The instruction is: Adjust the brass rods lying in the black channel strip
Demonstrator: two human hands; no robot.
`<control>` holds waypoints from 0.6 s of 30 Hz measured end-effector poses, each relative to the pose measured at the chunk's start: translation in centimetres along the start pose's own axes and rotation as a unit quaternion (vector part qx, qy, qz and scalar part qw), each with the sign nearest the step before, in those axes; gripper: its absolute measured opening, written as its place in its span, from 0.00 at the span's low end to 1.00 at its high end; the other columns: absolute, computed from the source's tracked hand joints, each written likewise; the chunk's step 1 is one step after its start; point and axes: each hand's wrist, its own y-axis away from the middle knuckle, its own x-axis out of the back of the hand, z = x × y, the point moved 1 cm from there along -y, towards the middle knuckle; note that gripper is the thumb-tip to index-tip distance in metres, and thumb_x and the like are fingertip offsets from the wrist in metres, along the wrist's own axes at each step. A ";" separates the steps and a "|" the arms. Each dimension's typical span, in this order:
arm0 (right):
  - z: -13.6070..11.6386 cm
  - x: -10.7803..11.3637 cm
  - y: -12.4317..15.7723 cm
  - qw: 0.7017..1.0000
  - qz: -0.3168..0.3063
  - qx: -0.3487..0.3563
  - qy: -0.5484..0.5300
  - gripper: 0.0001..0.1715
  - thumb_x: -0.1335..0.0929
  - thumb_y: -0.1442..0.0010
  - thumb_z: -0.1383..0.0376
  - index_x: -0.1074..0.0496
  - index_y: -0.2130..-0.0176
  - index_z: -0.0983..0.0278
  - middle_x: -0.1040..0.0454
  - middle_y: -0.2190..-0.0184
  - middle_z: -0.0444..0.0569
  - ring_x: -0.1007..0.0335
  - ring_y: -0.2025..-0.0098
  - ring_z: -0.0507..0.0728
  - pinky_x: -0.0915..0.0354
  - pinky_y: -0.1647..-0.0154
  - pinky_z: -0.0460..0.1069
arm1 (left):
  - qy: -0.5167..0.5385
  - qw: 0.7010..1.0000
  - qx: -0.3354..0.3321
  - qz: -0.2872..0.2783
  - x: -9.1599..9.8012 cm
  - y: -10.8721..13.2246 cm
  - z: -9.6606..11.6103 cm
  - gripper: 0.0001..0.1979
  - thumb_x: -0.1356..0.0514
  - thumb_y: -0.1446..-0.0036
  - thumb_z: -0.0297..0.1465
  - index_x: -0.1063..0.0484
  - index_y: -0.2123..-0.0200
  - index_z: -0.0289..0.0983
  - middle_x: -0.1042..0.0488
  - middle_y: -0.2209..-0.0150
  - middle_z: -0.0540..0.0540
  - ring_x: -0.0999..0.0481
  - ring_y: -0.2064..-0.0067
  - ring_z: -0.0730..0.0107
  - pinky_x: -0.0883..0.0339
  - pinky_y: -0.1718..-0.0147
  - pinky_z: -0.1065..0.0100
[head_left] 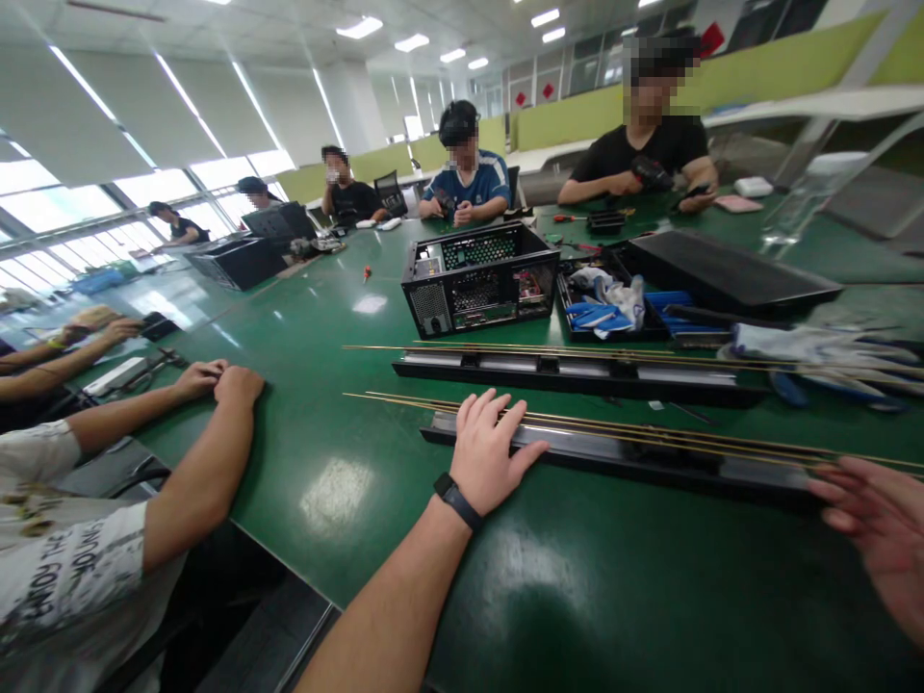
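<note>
Rods, thin and brass-coloured, lie lengthwise along near bar, their left tips jutting past its end. Bar is long, black, with a greyish strip on top; flat on green table.

Left hand, dark watch at wrist: palm down across the bar near its left end, over the rods. Fingers spread and loosely bent, thumb out to the right along the bar; not closed round anything.

Right hand, partly cut by frame edge: bent fingers at bar's right end, by the rods. Slightly blurred; cannot tell whether it pinches them or only touches.

Second bar lies just beyond, roughly parallel, more brass rods along it too. Behind that: open black computer case, upright; to its right a tray holding blue-and-white gloves. Large black panel farther right; white glove near right edge, rods crossing in front of it. Clear bottle behind panel.

Co-worker at left: both hands together at table edge, well apart from the bars. Across the table, a person in black holds a drill.
</note>
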 end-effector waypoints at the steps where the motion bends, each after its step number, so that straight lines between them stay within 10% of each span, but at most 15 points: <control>1: -0.2 -0.3 0.3 1.000 -0.005 -0.016 -0.001 0.11 0.23 0.56 0.62 0.17 0.68 0.60 0.23 0.55 0.69 0.26 0.62 0.64 0.43 0.79 0.55 | -0.001 1.000 0.000 -0.001 0.0 0.0 0.0 0.26 0.36 0.37 0.48 0.27 0.40 0.41 0.24 0.40 0.39 0.32 0.33 0.49 0.46 0.30 0.42; 18: -2.4 -2.6 3.6 0.999 0.014 -0.038 -0.011 0.10 0.23 0.61 0.66 0.18 0.71 0.60 0.23 0.55 0.66 0.25 0.61 0.64 0.38 0.81 0.51 | -0.002 1.000 0.003 -0.002 0.2 -0.1 0.1 0.26 0.34 0.37 0.46 0.27 0.40 0.43 0.24 0.41 0.39 0.31 0.33 0.48 0.45 0.31 0.41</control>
